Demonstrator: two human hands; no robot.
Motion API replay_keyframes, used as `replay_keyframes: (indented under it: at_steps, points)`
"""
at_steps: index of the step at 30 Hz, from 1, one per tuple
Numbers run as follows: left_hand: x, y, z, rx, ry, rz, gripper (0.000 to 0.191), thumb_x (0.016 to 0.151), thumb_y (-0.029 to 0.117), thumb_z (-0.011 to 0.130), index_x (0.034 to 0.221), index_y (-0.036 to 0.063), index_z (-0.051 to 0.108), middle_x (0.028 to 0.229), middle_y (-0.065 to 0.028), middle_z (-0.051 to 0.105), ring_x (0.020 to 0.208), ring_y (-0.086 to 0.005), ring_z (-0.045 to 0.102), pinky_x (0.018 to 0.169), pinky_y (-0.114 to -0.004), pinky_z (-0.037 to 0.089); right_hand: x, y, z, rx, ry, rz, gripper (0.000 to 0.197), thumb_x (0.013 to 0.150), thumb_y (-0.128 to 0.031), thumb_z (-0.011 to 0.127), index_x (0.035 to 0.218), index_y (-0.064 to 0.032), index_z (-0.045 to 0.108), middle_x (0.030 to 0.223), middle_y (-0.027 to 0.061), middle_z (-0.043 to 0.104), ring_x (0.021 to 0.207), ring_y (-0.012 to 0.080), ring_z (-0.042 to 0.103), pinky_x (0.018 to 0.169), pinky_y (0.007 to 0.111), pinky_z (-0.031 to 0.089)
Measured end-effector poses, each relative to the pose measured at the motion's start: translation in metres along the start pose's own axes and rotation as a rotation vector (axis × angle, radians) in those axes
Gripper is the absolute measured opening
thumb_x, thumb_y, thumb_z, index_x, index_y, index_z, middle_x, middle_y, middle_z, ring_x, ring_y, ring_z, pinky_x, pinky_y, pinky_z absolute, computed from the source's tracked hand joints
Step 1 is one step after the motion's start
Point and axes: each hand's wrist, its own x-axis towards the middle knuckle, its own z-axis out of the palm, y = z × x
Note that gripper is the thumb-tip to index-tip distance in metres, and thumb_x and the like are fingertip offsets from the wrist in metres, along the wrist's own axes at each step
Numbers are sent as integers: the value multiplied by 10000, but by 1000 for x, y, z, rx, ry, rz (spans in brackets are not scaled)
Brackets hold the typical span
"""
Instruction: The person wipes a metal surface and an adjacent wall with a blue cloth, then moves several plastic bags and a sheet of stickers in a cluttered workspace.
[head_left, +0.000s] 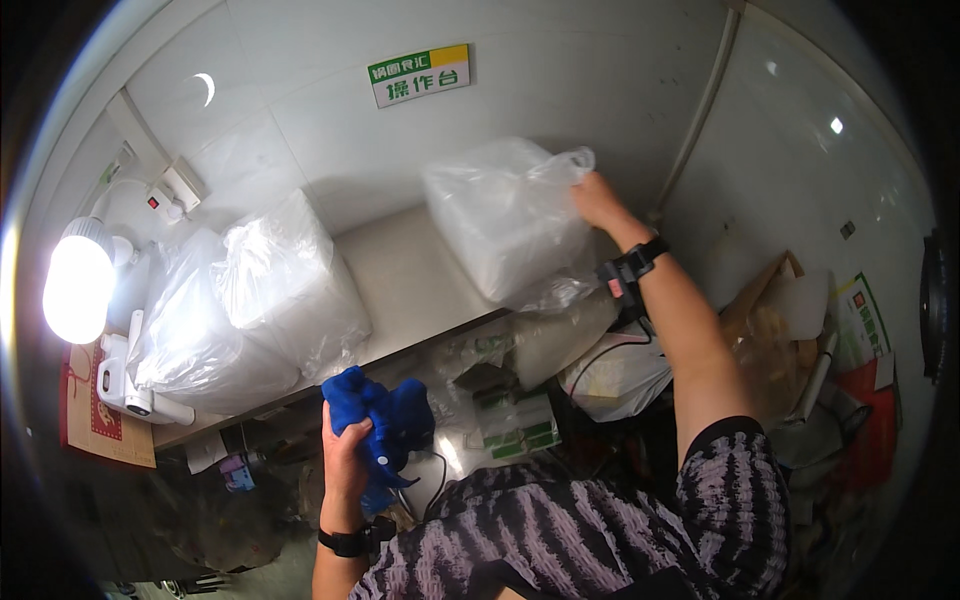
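Observation:
My left hand (346, 454) is closed around a bunched blue cloth (385, 420) in front of the counter. At the right end of the counter, my right hand (598, 201) grips the gathered top of a translucent plastic bag (502, 221) with bulky, box-shaped contents. The bag looks tilted; whether its base touches the counter cannot be told. Between this bag and another boxy plastic-wrapped bundle (296, 277) lies a stretch of the pale countertop (409, 274). A further white plastic bag (202, 337) leans beside that bundle on the left.
A lit bulb (78, 289) and a power socket with a red switch (161, 201) are at the left wall. A white plastic jug (114, 367) and a cardboard box (105, 420) stand at the left end. Below the counter's front edge are plastic bags (619, 375) and a black cable.

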Motion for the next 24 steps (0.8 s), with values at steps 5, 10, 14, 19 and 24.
replay_keyframes:
  at_steps: [5,10,14,19,24]
  points:
    - [4,4,22,11,-13,2,600,680,90,528,1260,46,381,1093,-107,532,972,-212,542,867,-323,441,18,82,-55,-88,137,-2,276,766,-131,482,908,93,560,868,282,597,858,365,597,745,415,456]
    - [1,0,32,41,9,7,610,668,95,535,1258,45,387,1094,-106,532,975,-212,542,874,-322,436,29,113,-78,-150,207,42,296,774,-159,500,921,90,560,905,282,595,894,378,583,765,411,447]
    - [1,-4,39,22,24,-7,581,677,82,537,1238,39,393,1073,-103,534,966,-202,536,863,-319,437,44,144,-98,-212,122,129,289,792,-139,484,946,89,573,915,280,598,911,389,584,781,416,451]
    - [0,-6,37,-17,42,16,545,688,57,533,1216,35,402,1051,-94,533,944,-187,537,853,-308,435,43,142,-88,-158,149,41,308,805,-185,494,907,96,570,891,294,586,887,410,573,749,436,447]
    - [3,-9,32,30,95,47,576,681,66,527,1240,49,391,1069,-116,541,929,-218,563,805,-325,479,36,131,-79,-211,180,23,317,809,-198,488,866,103,568,843,299,584,853,418,576,714,442,446]
